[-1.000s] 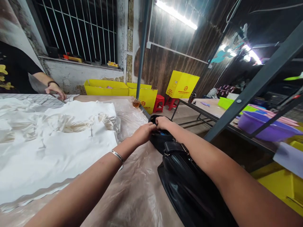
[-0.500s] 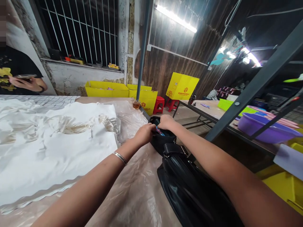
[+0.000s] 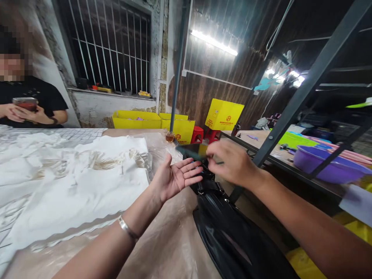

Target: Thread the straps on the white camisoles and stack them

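Both hands have lifted out of the black bag [image 3: 232, 236]; left hand [image 3: 174, 178] now lies open, palm up, just above its mouth; right hand [image 3: 232, 164] beside it pinches a dark slim blurred item [image 3: 188, 153]; bag rests below on the tabletop [image 3: 162, 252], unzipped.

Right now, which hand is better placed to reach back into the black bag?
Probably the right hand: it hovers just above the black bag, pinching a blurred item. The left hand lies open, palm up, beside it.
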Demonstrator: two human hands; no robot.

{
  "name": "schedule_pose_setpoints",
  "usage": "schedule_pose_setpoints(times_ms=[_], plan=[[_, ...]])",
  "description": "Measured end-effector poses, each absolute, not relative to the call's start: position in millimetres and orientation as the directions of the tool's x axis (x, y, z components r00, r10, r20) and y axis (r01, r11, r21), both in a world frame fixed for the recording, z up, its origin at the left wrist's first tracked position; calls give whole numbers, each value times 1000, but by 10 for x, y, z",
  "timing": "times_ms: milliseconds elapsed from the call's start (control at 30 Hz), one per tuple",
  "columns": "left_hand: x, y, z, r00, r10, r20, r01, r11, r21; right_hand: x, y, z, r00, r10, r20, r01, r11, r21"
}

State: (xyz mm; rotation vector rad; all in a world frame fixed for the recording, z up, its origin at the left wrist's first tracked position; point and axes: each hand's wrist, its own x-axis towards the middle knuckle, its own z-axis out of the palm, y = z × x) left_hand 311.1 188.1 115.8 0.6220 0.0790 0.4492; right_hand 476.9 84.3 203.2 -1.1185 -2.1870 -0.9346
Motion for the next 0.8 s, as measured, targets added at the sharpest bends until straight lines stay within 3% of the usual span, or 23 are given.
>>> schedule_pose_setpoints(times_ms=[67,133,267,467,600,800], plan=[[2858,1611,1197,926,354,128,-370,790,489,4629,509,1930,-741,354,570,658,550,514],[2631,1309,1179,953,268,144,-304,841,448,4520,223,1801,-825,292,485,548,626,555],[2270,742,1052,977,179,116,-211,892,399,4325,-193,1565,-843,279,460,510,688,516],[1874,194,876,966,240,99,-260,875,409,3966,-638,1341,-813,271,515,534,699,476],[1647,-19,833,949,304,85,-309,839,449,3730,-895,1233,-720,325,613,617,704,352],[1374,-258,874,935,351,40,-324,804,498,3349,-1262,1148,-378,453,807,823,563,70]])
